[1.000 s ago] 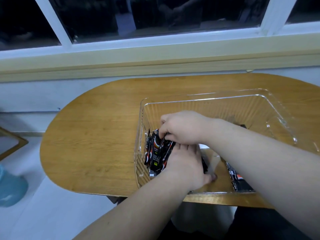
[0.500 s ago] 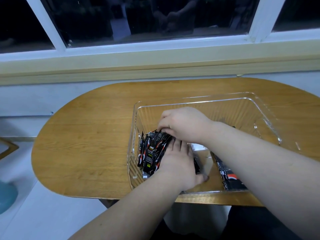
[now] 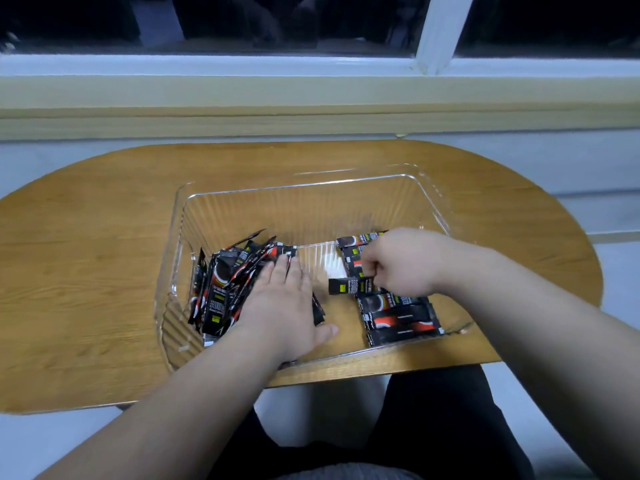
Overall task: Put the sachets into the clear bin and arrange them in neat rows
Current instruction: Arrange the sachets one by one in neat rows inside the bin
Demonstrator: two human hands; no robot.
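A wooden bench [image 3: 86, 271] below a dark window [image 3: 311, 22] carries a clear bin [image 3: 294, 209], set toward its near edge. Inside the bin, a bundle of black sachets [image 3: 221, 289] stands on edge against the left wall. A row of sachets [image 3: 398, 320] lies flat along the right side, with bare floor between the two. The person's left hand [image 3: 280, 306], fingers straight and flat, presses on the bundle's right side. The right hand [image 3: 401, 261], fingers curled, pinches a single sachet [image 3: 346, 286] by one end, holding it level at the row's left edge.
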